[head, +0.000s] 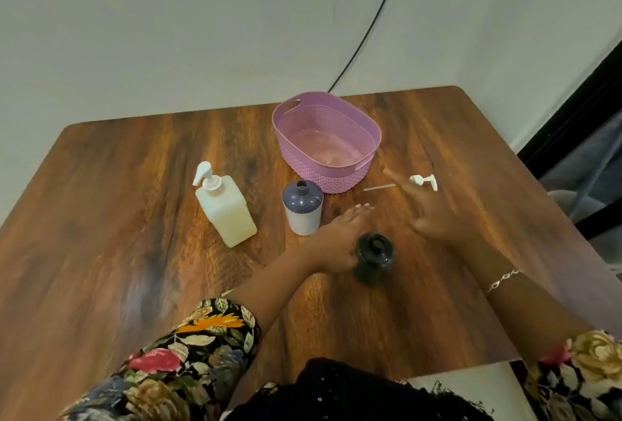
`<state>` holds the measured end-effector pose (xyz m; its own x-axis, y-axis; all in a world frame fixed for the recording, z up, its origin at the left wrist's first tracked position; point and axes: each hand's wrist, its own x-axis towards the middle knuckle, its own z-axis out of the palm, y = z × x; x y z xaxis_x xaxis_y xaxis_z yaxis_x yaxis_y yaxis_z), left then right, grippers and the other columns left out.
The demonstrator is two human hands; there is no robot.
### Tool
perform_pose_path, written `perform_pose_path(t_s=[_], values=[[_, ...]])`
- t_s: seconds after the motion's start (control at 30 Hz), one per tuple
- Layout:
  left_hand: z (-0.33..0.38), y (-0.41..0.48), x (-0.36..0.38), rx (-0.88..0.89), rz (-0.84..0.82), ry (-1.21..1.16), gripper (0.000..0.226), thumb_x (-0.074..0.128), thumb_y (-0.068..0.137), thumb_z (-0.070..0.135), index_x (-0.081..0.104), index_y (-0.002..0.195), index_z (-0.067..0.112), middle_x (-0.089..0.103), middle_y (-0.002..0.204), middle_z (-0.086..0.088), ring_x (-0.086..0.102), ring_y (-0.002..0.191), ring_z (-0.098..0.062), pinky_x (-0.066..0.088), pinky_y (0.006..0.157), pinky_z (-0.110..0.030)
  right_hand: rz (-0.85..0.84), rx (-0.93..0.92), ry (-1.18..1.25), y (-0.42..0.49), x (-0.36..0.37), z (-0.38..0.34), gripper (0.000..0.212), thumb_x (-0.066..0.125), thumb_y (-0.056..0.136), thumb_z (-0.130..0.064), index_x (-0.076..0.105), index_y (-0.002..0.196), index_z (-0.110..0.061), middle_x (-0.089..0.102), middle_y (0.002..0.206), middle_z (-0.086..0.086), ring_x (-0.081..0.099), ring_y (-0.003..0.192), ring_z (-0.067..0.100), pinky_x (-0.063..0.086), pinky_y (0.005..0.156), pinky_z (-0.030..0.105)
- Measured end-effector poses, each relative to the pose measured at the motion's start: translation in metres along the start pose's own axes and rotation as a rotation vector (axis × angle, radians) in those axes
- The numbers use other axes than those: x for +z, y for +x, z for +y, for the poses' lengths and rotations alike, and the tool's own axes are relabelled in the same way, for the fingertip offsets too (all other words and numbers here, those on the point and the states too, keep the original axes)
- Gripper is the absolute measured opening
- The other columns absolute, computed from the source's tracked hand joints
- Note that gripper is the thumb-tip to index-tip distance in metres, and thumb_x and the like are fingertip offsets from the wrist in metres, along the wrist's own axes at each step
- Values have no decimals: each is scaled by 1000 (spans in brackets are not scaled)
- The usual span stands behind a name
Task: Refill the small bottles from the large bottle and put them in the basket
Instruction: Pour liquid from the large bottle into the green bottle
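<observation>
My left hand (340, 238) lies flat on the table (134, 201), fingers spread open, with its thumb side against the dark small bottle (374, 257) that stands uncapped close to me. I am steadying it at most, not gripping it; the blur hides whether the thumb wraps the neck. My right hand (434, 215) is open too, fingers splayed and blurred, and it holds nothing. It hovers just near of the loose white pump head (424, 181), whose thin dip tube (379, 188) lies on the wood to the left of it.

The second small bottle (303, 208), grey-blue on top and pale below, stands open-necked to the left of my left hand, just near of the pink basket (323, 110). The basket sits at the far middle of the table and is empty. The large bottle (225, 210), square and white with its pump on, stands further left and looks partly filled with a pale liquid.

So I judge I am early on: both small bottles are opened, neither is in the basket, and pouring has not begun. Next I need to take up the large bottle, get its pump off or use it, and bring it over one open neck. Those necks are narrow, so I should hold the small bottle firmly while I fill it.
</observation>
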<state>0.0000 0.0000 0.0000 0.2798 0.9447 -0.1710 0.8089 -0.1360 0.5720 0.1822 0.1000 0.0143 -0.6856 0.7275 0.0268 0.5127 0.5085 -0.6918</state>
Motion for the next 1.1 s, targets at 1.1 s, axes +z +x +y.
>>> perform_pose_path(t_s=[1.1], values=[[-68, -114, -47, -272, 391, -441, 61, 79, 69, 11, 50, 123, 15, 55, 118, 2, 52, 107, -9, 42, 88, -11, -291, -103, 253, 31, 117, -103, 61, 80, 70, -22, 42, 114, -39, 52, 112, -26, 50, 104, -18, 37, 87, 0]])
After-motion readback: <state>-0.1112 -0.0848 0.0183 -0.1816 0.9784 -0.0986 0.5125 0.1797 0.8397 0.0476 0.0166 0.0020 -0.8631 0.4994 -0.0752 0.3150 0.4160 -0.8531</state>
